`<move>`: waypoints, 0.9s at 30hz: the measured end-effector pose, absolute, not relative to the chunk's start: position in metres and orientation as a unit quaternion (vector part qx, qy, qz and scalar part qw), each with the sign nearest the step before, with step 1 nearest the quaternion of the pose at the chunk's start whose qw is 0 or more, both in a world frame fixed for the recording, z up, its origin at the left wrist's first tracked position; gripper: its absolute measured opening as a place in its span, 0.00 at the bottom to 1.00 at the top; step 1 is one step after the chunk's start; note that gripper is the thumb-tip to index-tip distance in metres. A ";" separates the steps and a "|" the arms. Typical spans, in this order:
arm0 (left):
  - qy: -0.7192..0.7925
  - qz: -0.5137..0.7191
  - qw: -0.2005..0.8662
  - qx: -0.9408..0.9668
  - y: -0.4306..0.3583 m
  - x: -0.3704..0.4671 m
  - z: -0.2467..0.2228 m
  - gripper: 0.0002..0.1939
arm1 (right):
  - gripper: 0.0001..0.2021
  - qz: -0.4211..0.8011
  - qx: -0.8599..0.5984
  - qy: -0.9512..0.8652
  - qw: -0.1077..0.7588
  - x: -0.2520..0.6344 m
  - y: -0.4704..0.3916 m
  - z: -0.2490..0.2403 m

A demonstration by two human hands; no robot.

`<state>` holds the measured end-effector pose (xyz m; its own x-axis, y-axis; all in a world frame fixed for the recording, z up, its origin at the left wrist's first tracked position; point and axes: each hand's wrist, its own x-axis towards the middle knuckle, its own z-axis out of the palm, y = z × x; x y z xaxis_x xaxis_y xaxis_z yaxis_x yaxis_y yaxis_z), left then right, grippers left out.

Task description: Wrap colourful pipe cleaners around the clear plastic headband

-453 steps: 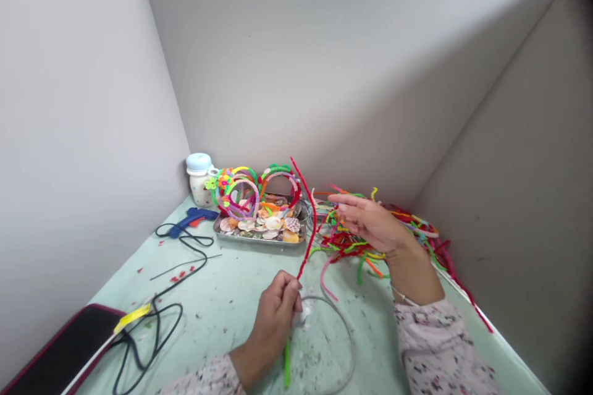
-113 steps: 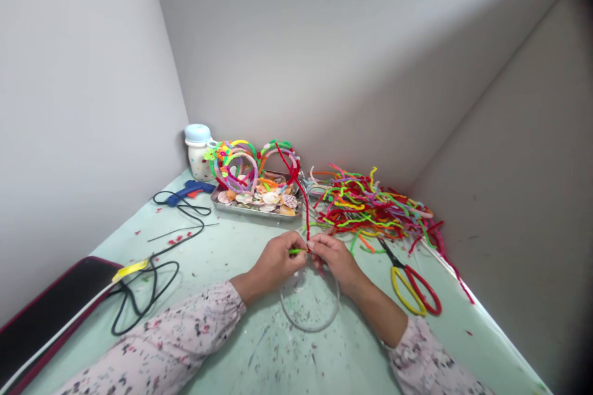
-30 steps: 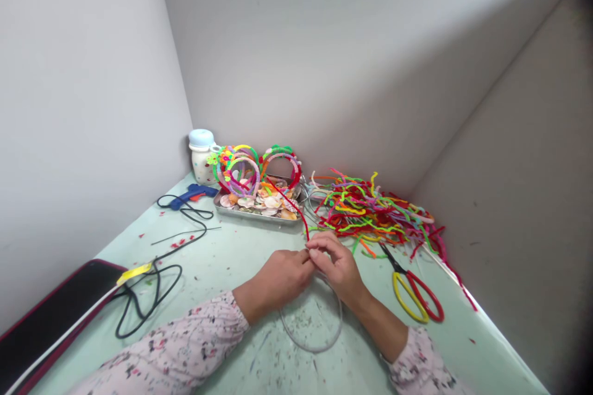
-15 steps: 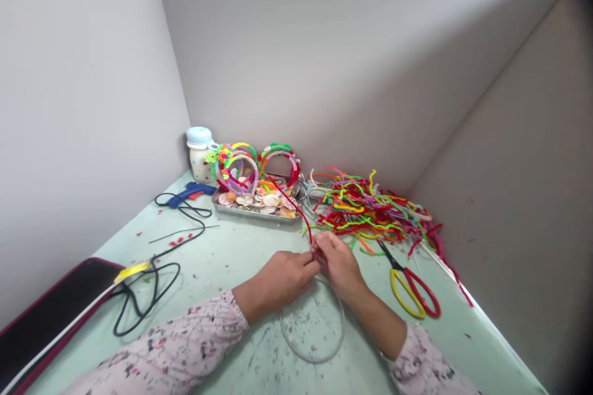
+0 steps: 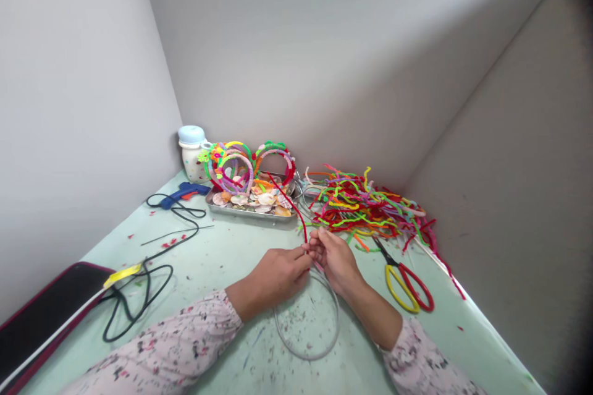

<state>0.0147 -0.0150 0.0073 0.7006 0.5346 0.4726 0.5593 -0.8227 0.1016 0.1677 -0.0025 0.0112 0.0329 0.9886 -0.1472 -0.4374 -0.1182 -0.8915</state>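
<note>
A red fuzzy stem [image 5: 291,200] is held upright at a lean between the two hands, its lower end hidden among the fingertips and its free upper end slanting leftward in front of the shells [image 5: 265,199] in a metal tray [image 5: 250,214]. By the left hand [image 5: 280,274], seen from its back, the fingers are kept close together and pointed at the foot of the stem; whether the stem itself is pinched by them cannot be told. By the right hand [image 5: 340,262], the fingers are curled inward beside the left fingertips, with the thumb raised; the exact grip is likewise hidden. A thin grey ring [image 5: 307,358] is seen below the hands, its upper part covered by them. On the pale green table [image 5: 222,271], scissors [image 5: 399,266] with one yellow and one red handle are placed to the right of the right hand, near a tangled pile of coloured stems [image 5: 365,203]. Wrapped hoops [image 5: 250,163] are stood at the tray, and a blue glue gun [image 5: 183,194] is laid to its left.
</note>
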 end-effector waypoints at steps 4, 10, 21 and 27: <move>-0.315 -0.251 0.005 -0.915 -0.015 0.014 0.009 0.06 | 0.14 0.613 -0.434 -0.321 0.577 0.169 -0.001 0.010; -0.356 -0.249 -0.012 -0.900 -0.012 0.012 0.009 0.03 | 0.14 0.613 -0.433 -0.322 0.577 0.172 0.003 0.007; -0.424 -0.336 -0.076 -0.838 -0.007 0.010 0.010 0.03 | 0.18 0.526 -0.488 -0.451 0.531 0.175 -0.003 0.008; -0.423 -0.353 -0.088 -0.830 -0.006 0.010 0.011 0.03 | 0.16 0.461 -0.482 -0.600 0.441 0.176 -0.005 0.007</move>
